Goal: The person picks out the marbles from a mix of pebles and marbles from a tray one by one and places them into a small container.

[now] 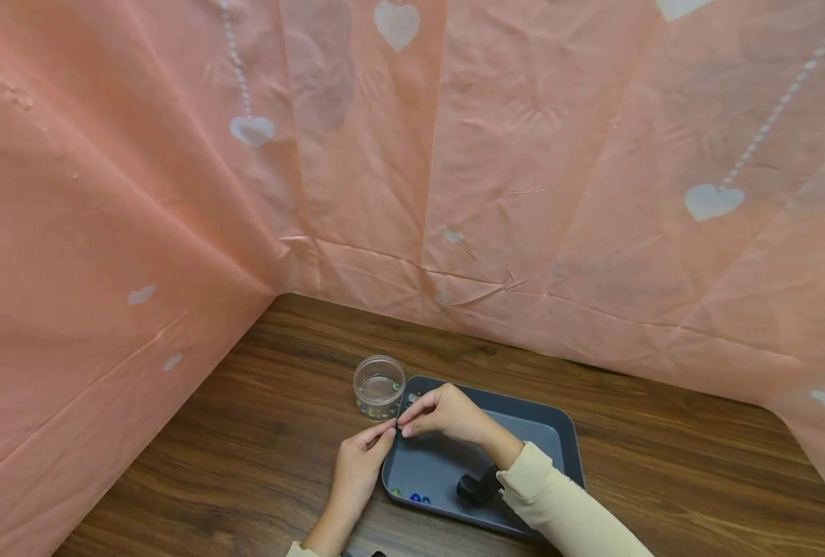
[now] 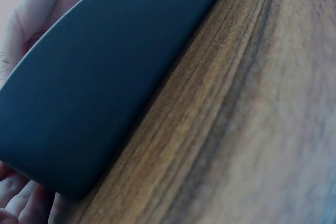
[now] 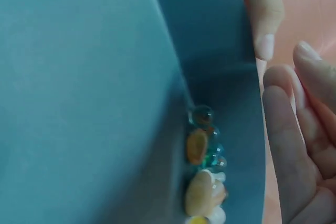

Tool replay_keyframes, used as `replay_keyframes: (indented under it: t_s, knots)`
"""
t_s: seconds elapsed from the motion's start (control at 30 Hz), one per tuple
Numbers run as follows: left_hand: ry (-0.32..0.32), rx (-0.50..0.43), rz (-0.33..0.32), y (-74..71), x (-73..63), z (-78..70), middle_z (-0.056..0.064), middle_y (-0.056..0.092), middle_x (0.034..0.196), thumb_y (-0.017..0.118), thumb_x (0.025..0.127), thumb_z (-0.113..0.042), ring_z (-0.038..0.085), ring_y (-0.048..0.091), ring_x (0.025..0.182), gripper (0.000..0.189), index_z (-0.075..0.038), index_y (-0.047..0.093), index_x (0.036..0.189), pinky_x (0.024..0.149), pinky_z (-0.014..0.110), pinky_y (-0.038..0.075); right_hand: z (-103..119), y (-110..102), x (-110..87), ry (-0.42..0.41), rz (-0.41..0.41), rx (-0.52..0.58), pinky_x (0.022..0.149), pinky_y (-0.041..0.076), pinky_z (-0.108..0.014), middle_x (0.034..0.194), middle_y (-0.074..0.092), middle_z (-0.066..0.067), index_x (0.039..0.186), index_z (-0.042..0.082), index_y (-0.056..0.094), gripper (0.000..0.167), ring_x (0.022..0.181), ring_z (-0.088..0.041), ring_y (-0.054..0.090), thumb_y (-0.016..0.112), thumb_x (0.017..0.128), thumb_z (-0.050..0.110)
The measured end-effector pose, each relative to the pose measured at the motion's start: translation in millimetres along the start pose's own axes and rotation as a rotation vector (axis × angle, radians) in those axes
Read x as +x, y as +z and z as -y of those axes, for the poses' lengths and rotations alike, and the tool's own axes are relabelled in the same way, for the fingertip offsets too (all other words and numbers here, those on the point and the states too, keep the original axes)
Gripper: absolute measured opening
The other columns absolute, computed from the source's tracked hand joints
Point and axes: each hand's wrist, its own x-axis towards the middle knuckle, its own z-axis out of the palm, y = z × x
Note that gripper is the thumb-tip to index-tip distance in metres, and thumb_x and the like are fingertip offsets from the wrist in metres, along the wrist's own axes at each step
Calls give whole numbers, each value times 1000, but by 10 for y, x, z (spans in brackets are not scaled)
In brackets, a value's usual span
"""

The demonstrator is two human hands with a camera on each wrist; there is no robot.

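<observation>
Over the left rim of a dark blue-grey tray, my two hands meet fingertip to fingertip. My left hand comes from the near left, thumb and index finger close together. From the right my right hand reaches across the tray, its thumb and index finger bent toward the left fingertips. Whether either hand pinches something small is hidden. In the right wrist view, right fingers appear beside the tray wall. Glass marbles and shells line the tray's edge below. The tray's outer wall fills much of the left wrist view.
A clear round tub holding a few small pieces stands just beyond the tray's far left corner. Blue marbles lie along the near edge. Pink cloth with white hearts hangs behind the brown wooden table.
</observation>
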Motion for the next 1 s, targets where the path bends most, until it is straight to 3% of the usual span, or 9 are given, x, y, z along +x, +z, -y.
replay_keyframes:
  t_s: [0.13, 0.43, 1.0]
  knots:
    - [-2, 1, 0, 3, 3, -5, 15, 74, 113, 70, 92, -18, 25, 68, 111, 24, -2, 75, 110, 87, 18, 56, -41, 39, -39, 12, 56, 35, 68, 54, -16, 90, 77, -20, 94, -4, 77, 18, 76, -1, 67, 81, 79, 5]
    - [-16, -35, 1, -1, -2, -29, 17, 74, 113, 69, 93, -16, 24, 69, 108, 24, -1, 75, 111, 80, 14, 55, -76, 103, -89, 21, 213, 45, 70, 56, -16, 91, 76, -21, 94, -6, 76, 17, 75, -1, 69, 80, 78, 0]
    - [-27, -39, 4, 1, -6, -23, 16, 73, 114, 69, 92, -15, 24, 67, 112, 23, -1, 75, 110, 83, 13, 53, -62, 206, -43, 63, 320, -47, 66, 54, -14, 87, 77, -17, 88, -2, 79, 12, 70, 0, 68, 81, 76, -1]
